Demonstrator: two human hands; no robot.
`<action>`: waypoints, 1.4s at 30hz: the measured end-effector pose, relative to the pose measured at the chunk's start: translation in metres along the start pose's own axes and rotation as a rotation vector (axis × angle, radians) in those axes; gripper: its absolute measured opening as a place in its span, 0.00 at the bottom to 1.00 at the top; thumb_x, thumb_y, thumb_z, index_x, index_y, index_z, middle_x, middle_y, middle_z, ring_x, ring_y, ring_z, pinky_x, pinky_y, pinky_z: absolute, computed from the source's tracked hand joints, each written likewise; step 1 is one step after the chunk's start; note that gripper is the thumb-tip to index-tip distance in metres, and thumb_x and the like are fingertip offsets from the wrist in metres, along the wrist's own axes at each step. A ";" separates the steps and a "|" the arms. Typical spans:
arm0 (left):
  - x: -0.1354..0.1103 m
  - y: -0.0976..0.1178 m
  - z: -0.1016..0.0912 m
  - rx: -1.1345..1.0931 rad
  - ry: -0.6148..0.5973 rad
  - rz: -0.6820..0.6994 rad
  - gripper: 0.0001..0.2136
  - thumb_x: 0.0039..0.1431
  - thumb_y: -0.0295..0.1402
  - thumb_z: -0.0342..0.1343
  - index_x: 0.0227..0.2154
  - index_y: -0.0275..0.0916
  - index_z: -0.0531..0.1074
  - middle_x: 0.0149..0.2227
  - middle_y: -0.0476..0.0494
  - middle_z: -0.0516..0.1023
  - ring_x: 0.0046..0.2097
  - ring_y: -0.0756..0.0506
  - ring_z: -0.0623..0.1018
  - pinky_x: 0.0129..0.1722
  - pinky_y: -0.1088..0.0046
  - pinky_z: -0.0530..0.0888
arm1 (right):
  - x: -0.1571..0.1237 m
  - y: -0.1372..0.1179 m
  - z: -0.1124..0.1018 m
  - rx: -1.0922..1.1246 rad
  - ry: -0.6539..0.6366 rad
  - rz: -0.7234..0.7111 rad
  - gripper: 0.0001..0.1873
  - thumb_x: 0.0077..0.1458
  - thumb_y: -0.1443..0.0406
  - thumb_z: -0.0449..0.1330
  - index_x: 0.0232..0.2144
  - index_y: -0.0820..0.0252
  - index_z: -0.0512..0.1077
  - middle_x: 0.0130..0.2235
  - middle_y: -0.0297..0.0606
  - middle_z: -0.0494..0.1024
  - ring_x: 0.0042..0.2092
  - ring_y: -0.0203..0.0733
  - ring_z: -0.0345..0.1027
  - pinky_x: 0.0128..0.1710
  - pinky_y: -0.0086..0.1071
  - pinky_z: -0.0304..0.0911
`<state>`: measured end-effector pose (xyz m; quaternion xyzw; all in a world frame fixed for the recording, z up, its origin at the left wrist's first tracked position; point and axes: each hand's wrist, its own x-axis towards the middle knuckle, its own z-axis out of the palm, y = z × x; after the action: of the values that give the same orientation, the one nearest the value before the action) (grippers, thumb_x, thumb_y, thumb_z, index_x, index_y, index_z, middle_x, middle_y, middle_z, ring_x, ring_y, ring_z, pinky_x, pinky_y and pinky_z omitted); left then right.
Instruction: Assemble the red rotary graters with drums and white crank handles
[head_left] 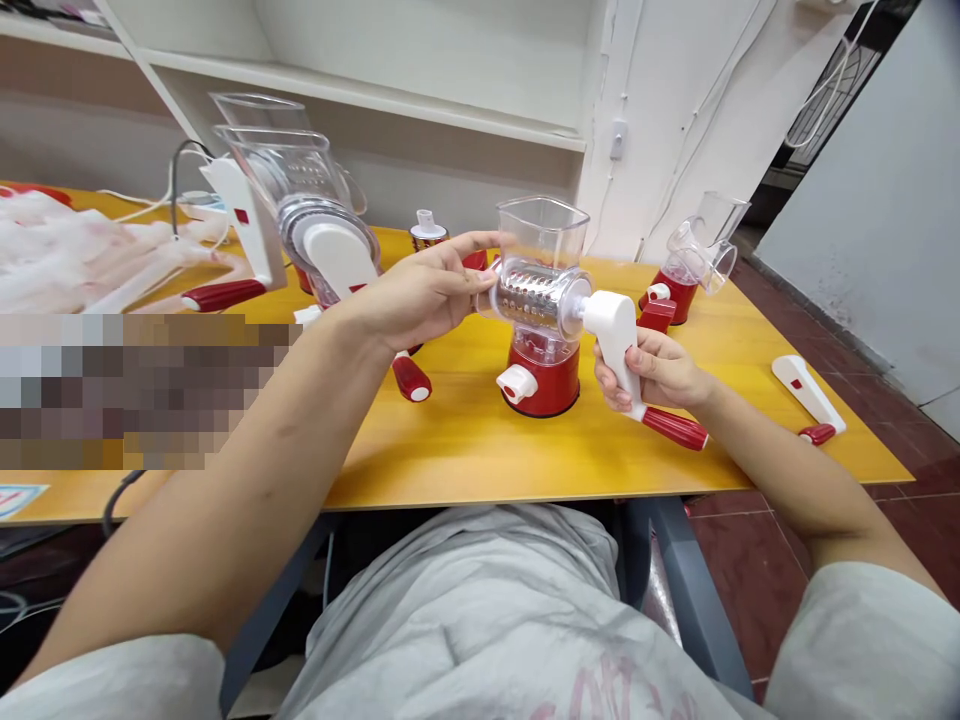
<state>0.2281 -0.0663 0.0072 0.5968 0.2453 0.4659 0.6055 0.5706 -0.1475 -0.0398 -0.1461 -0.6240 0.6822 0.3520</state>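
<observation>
A rotary grater with a clear hopper (544,228) and a red base (544,375) stands upright in front of me. Its metal grating drum (529,290) lies inside the clear barrel. My left hand (431,290) grips the barrel's left end between thumb and fingers. Fingers of my right hand (651,370) are wrapped round the white arm of a crank handle (613,325), whose red grip (675,428) points down to the right. The crank's upper end meets the drum's right side; whether it is fully seated I cannot tell. A white knob (517,383) sits on the base.
Other graters (315,220) stand at the left, one with its crank fitted. A drumless grater body (686,270) is at the back right. A loose crank handle (808,398) lies near the table's right end. Plastic bags (82,250) cover the far left. White shelving (360,95) rises behind.
</observation>
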 end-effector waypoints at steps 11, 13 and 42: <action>-0.001 0.000 0.007 0.063 -0.057 0.048 0.24 0.64 0.32 0.79 0.62 0.46 0.85 0.47 0.40 0.89 0.44 0.38 0.90 0.49 0.56 0.91 | 0.001 -0.023 -0.011 -0.151 -0.114 0.039 0.22 0.78 0.50 0.74 0.53 0.61 0.76 0.43 0.41 0.85 0.33 0.34 0.76 0.33 0.28 0.75; -0.001 -0.002 0.009 0.094 -0.051 0.076 0.25 0.64 0.36 0.80 0.62 0.47 0.85 0.49 0.39 0.89 0.45 0.36 0.91 0.51 0.52 0.91 | 0.004 -0.022 -0.011 -0.161 -0.129 0.050 0.23 0.77 0.48 0.74 0.53 0.61 0.76 0.43 0.41 0.85 0.33 0.35 0.77 0.34 0.29 0.77; -0.019 -0.019 0.014 0.076 0.055 0.202 0.28 0.60 0.46 0.87 0.58 0.44 0.85 0.45 0.40 0.92 0.43 0.39 0.92 0.44 0.63 0.90 | 0.005 0.012 0.002 -0.253 0.070 0.035 0.41 0.67 0.27 0.72 0.46 0.58 0.75 0.34 0.38 0.85 0.35 0.41 0.83 0.40 0.35 0.81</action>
<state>0.2372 -0.0867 -0.0136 0.6279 0.2180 0.5311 0.5256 0.5627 -0.1452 -0.0501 -0.2238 -0.6899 0.5986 0.3401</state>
